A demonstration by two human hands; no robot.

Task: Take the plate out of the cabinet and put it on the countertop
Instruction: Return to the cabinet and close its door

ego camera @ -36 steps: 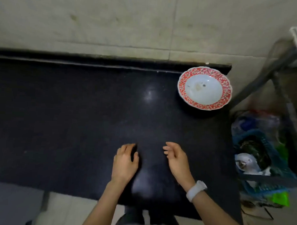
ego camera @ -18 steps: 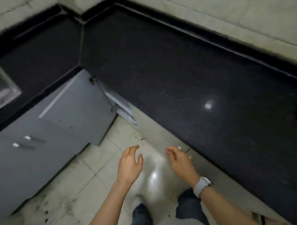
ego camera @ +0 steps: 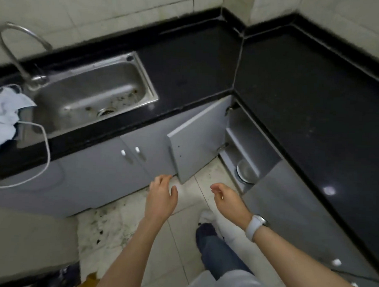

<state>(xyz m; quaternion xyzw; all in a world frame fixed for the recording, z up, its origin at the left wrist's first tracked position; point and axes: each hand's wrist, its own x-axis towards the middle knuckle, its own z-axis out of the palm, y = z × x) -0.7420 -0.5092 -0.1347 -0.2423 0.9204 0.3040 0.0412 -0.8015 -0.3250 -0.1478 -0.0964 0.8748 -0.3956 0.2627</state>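
A grey corner cabinet (ego camera: 252, 143) under the black countertop (ego camera: 310, 100) stands with its door (ego camera: 197, 141) swung open. On its bottom shelf sits a round metal plate (ego camera: 246, 171), partly hidden by the cabinet frame. My left hand (ego camera: 162, 198) hovers over the floor just below the door's lower corner, fingers apart, holding nothing. My right hand (ego camera: 229, 200), with a white watch on the wrist, hangs a little left of and below the plate, fingers loosely curled and empty.
A steel sink (ego camera: 89, 94) with a curved tap (ego camera: 20, 51) sits in the counter at left, with a pale cloth (ego camera: 4, 115) and a white cable (ego camera: 42, 151) beside it. Two closed doors with small handles (ego camera: 130, 152) are left of the open door. My foot (ego camera: 207, 217) stands on tiled floor.
The view has swung left from the countertop with the red-rimmed plate down to the sink and open corner cabinet. Both hands stay empty and have dropped from over the counter to cabinet level.
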